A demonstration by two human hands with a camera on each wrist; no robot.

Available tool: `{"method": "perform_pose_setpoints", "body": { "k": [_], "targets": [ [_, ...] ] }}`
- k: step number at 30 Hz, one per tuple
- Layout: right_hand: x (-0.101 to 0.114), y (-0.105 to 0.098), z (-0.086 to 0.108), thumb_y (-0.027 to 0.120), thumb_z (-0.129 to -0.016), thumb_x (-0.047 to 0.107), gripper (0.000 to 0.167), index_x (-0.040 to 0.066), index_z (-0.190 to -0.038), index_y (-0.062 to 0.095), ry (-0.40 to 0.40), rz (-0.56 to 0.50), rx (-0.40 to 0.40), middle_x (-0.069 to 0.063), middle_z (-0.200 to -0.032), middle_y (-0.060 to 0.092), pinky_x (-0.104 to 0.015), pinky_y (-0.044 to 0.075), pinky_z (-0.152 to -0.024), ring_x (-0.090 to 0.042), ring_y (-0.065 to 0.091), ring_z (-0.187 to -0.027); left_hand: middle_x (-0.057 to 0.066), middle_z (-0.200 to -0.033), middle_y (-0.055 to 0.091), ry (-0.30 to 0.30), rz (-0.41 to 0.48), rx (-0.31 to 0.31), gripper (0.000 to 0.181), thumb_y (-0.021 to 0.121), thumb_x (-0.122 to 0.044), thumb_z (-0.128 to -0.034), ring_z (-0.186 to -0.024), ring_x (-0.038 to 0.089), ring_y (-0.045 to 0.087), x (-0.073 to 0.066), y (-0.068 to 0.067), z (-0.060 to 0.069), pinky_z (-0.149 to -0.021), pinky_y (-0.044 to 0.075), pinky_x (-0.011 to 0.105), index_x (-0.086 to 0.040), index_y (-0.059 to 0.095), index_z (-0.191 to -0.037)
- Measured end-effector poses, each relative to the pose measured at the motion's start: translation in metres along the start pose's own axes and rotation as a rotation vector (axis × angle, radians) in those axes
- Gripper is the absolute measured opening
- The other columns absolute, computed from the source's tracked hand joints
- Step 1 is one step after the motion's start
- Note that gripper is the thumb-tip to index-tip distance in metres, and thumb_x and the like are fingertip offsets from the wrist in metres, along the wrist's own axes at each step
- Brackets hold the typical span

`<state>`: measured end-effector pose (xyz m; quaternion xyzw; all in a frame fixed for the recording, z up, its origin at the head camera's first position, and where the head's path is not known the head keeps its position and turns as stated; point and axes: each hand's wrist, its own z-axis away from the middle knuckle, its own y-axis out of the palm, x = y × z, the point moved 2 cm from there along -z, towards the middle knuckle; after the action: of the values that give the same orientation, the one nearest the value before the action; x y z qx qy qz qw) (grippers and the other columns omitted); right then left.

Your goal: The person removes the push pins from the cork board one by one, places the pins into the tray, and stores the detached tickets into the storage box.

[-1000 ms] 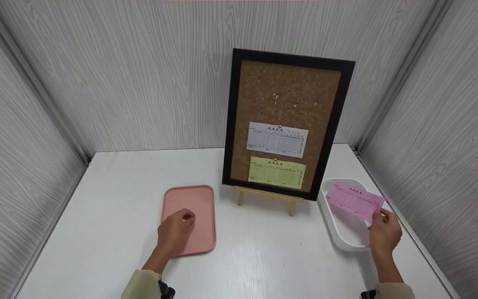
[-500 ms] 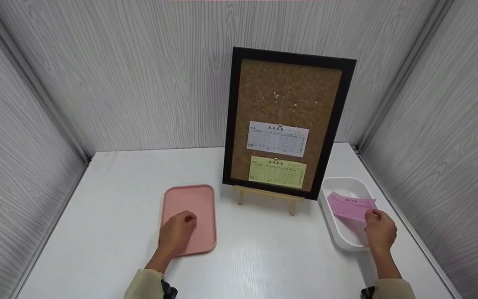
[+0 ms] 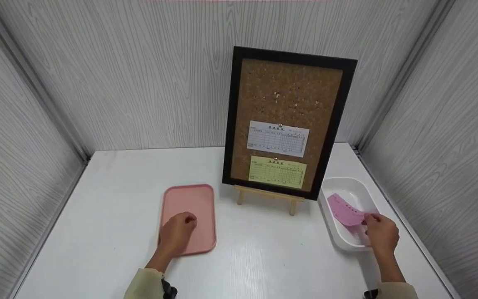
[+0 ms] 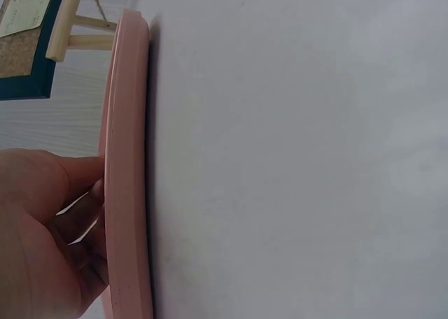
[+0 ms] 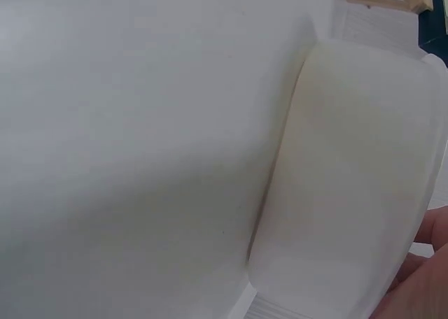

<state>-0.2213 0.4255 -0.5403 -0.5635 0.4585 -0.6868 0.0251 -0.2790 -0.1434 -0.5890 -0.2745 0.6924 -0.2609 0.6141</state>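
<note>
In the head view a pink printed slip (image 3: 345, 211) lies bent inside the white tray (image 3: 329, 216) on the right, its right end pinched by my right hand (image 3: 382, 234). My left hand (image 3: 176, 233) is over the pink tray (image 3: 193, 195), fingers loosely curled, with nothing visible in them. From the left wrist, the fingers of that hand (image 4: 49, 228) show behind the raised side of the pink tray (image 4: 127, 193). The right wrist view has the right hand (image 5: 420, 284) partly hidden behind the white tray wall (image 5: 343, 172); the slip is hidden there.
A black-framed cork board (image 3: 291, 91) leans on a small wooden easel (image 3: 268, 193) behind the trays. Pinned on it are a white slip (image 3: 277, 139) and, below that, a yellow slip (image 3: 277, 172). Grey wood-patterned panels (image 3: 147, 74) enclose the table on the back and sides.
The pink slip has gone lower into the white tray and bent more, with my right hand still pinching its end. My left hand has barely moved.
</note>
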Motion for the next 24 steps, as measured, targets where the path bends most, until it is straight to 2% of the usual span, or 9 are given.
{"method": "perform_pose_setpoints", "body": {
  "k": [5,10,15,21,24],
  "targets": [
    [0.0,-0.005,0.003,0.053,-0.104,0.032,0.042,-0.004,-0.12,0.068,0.026,-0.005,-0.022,-0.018,-0.099,0.076,-0.029,0.043,-0.059,-0.013,0.064,-0.063,-0.003,-0.097,0.072,-0.019,0.008,0.011,0.01,0.065,-0.019,-0.0979,-0.087,0.015,0.063,-0.001,0.0,0.0,-0.084,0.053,0.042,-0.017,0.074,-0.103],
    [-0.001,-0.011,0.005,0.051,-0.104,0.033,0.043,-0.003,-0.119,0.069,-0.011,0.003,-0.071,-0.019,-0.098,0.076,-0.028,0.042,-0.059,-0.009,0.06,-0.061,-0.003,-0.098,0.072,-0.032,0.016,0.018,0.013,0.065,-0.02,-0.0981,-0.088,0.015,0.063,-0.004,-0.001,0.001,-0.084,0.053,0.042,-0.016,0.074,-0.106],
    [0.002,-0.016,0.007,0.05,-0.104,0.034,0.044,-0.002,-0.118,0.07,-0.028,-0.01,-0.118,-0.018,-0.096,0.076,-0.024,0.042,-0.058,-0.003,0.058,-0.057,-0.002,-0.101,0.072,-0.032,-0.003,-0.001,0.016,0.065,-0.022,-0.0981,-0.09,0.015,0.065,-0.008,-0.003,0.002,-0.084,0.054,0.042,-0.015,0.075,-0.108],
    [0.013,-0.018,0.007,0.05,-0.103,0.038,0.045,0.0,-0.119,0.07,-0.042,-0.02,-0.149,-0.016,-0.096,0.077,-0.029,0.039,-0.064,0.0,0.055,-0.056,-0.002,-0.111,0.072,-0.036,-0.019,-0.02,0.022,0.065,-0.026,-0.099,-0.101,0.016,0.067,-0.017,-0.005,-0.001,-0.088,0.055,0.043,-0.015,0.073,-0.117],
    [0.023,-0.018,0.008,0.05,-0.103,0.039,0.045,0.003,-0.12,0.07,-0.053,-0.038,-0.163,-0.016,-0.099,0.077,-0.027,0.041,-0.064,0.0,0.056,-0.058,-0.002,-0.113,0.071,-0.018,-0.011,-0.043,0.026,0.066,-0.028,-0.0987,-0.1,0.016,0.066,-0.024,-0.006,-0.004,-0.086,0.054,0.042,-0.015,0.071,-0.121]
  ]
}}
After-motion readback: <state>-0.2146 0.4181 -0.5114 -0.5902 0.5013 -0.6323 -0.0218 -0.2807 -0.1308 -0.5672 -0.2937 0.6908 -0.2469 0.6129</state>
